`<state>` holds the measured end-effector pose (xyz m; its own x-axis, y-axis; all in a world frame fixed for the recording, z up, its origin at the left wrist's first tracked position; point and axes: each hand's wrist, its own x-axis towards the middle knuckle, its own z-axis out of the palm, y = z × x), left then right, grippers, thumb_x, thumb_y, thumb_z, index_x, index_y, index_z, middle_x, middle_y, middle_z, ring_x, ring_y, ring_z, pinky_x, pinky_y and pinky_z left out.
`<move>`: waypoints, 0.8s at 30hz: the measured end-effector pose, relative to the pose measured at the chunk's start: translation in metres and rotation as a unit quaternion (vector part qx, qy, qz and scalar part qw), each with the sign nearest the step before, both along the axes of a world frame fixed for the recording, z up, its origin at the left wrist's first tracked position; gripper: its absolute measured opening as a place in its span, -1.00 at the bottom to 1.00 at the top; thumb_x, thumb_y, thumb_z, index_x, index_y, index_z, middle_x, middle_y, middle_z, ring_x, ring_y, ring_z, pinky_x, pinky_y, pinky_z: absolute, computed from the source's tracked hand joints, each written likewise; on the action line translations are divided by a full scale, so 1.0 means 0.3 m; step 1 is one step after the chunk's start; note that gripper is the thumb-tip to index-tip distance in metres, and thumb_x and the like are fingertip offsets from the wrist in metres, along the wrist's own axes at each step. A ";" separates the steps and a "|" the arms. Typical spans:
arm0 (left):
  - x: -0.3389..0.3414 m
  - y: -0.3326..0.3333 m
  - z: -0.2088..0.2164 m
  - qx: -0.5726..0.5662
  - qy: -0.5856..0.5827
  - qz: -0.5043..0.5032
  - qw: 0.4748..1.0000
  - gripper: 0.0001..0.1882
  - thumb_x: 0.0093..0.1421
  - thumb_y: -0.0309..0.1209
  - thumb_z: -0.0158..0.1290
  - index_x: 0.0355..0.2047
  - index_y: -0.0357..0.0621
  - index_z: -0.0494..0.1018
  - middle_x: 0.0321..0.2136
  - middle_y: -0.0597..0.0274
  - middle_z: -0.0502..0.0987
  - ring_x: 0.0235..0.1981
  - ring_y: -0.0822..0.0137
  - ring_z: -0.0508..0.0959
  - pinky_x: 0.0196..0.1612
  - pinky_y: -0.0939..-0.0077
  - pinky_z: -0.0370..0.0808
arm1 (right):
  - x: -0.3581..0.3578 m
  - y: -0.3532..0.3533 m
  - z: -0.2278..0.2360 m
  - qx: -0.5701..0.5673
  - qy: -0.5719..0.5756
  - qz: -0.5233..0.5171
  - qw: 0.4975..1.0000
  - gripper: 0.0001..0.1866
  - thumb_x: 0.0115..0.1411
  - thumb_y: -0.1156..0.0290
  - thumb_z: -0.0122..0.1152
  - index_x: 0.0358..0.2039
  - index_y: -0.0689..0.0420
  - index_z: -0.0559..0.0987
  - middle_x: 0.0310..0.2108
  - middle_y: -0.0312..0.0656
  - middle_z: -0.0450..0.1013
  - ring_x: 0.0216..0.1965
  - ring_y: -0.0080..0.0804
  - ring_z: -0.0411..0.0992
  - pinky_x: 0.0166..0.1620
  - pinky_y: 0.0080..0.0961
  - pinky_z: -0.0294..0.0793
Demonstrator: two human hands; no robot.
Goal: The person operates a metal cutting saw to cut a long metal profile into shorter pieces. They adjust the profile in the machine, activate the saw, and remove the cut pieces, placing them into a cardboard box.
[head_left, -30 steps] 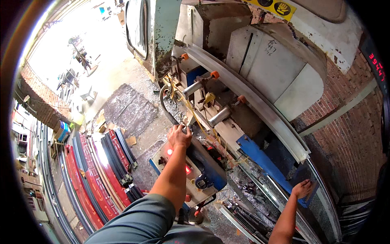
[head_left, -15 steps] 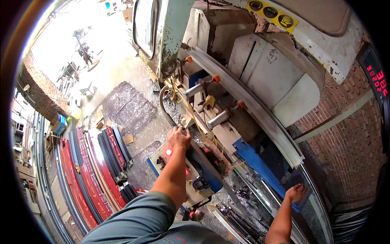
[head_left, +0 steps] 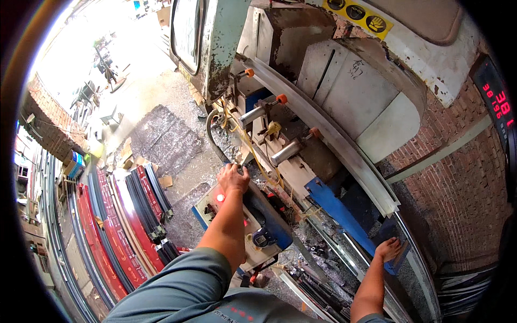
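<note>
Far left: red and dark profiles (head_left: 123, 237) lie side by side in long rows. To their right, a dark mat (head_left: 161, 137) covers part of the floor. The left hand (head_left: 233, 178) is palm down at the far end of the control box (head_left: 281, 236), thumb apart from the fingers; whether it grips cannot be told. A red indicator (head_left: 220, 198) is lit on the panel. Beyond the box, silver cylinders (head_left: 287, 153) point toward the pale metal profile (head_left: 344, 146), which lies lengthwise along the machine beside orange-tipped clamps (head_left: 281, 98). The right hand (head_left: 389, 248) lies with fingers extended at the near end of the blue plate (head_left: 339, 207). Far right: a digital readout (head_left: 494, 102) shows red digits.
</note>
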<state>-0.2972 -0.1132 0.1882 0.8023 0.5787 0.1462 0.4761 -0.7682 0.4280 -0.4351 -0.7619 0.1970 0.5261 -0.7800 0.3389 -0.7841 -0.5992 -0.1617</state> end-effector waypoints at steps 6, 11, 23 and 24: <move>0.002 -0.002 0.000 -0.010 0.000 -0.005 1.000 -0.59 0.17 0.01 0.02 -0.23 0.00 0.63 -0.14 0.19 0.56 0.01 0.17 0.48 0.10 0.23 0.31 | -0.010 -0.016 -0.022 0.001 -0.026 0.001 1.000 -0.49 0.48 0.12 -0.30 0.26 0.08 0.40 0.30 -0.06 0.26 0.30 -0.04 0.22 0.30 -0.07 0.20; -0.005 0.003 0.010 -0.004 0.011 -0.003 1.000 -0.58 0.17 0.01 0.01 -0.23 0.00 0.63 -0.14 0.18 0.55 0.01 0.16 0.48 0.10 0.23 0.31 | -0.004 0.011 -0.007 0.003 -0.035 0.006 0.999 -0.51 0.44 0.23 -0.30 0.27 0.06 0.39 0.32 -0.07 0.24 0.32 -0.04 0.21 0.30 -0.09 0.21; 0.009 0.015 -0.020 -0.001 -0.040 0.004 0.999 -0.64 0.12 -0.02 0.06 -0.31 0.04 0.65 -0.21 0.22 0.58 -0.04 0.19 0.50 0.07 0.25 0.33 | -0.025 -0.014 -0.007 -0.011 -0.060 -0.010 0.998 -0.52 0.39 0.29 -0.24 0.24 0.12 0.43 0.31 -0.05 0.27 0.30 -0.02 0.24 0.30 -0.07 0.24; 0.009 0.016 -0.019 -0.002 -0.036 0.004 0.999 -0.64 0.12 -0.01 0.06 -0.31 0.04 0.65 -0.20 0.23 0.58 -0.04 0.19 0.50 0.07 0.25 0.33 | -0.026 -0.018 -0.009 -0.014 -0.066 -0.001 0.998 -0.53 0.39 0.29 -0.23 0.23 0.12 0.43 0.30 -0.05 0.28 0.30 -0.01 0.24 0.30 -0.07 0.23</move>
<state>-0.2945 -0.1085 0.1824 0.7858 0.5852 0.2004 0.4497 -0.7630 0.4644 -0.4429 -0.7674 0.1944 0.4730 -0.7706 0.4270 -0.7587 -0.6027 -0.2474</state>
